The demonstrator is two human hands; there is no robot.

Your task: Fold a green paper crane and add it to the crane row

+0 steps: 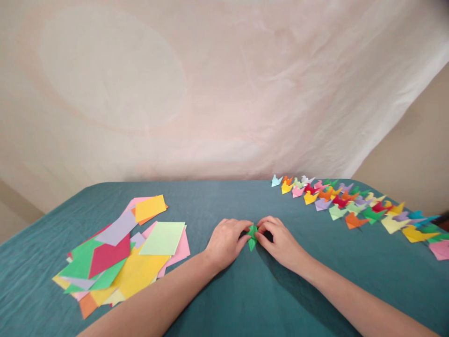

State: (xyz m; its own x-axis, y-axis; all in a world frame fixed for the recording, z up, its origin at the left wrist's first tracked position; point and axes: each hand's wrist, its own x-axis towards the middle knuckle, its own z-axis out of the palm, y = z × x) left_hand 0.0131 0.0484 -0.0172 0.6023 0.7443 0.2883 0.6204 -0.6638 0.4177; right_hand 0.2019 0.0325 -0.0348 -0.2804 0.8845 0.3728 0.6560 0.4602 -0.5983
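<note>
To the left of the green paper [252, 239], many sheets [143, 269] lie in a loose pile on the surface [210, 201]; to its right, and reaching farther back, paper birds [355, 208] stand in rows. Its long axis runs toward the person, and its lower tip points there. It is small, folded and sharp-ended. The left hand [225, 241] and the right hand [280, 241] pinch it between their fingers, partly covering its sides.

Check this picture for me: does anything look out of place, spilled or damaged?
Only the loose paper sheets at the left look untidy, overlapping at odd angles, whereas the folded birds at right stand in rows. No spill or damage shows.
</note>
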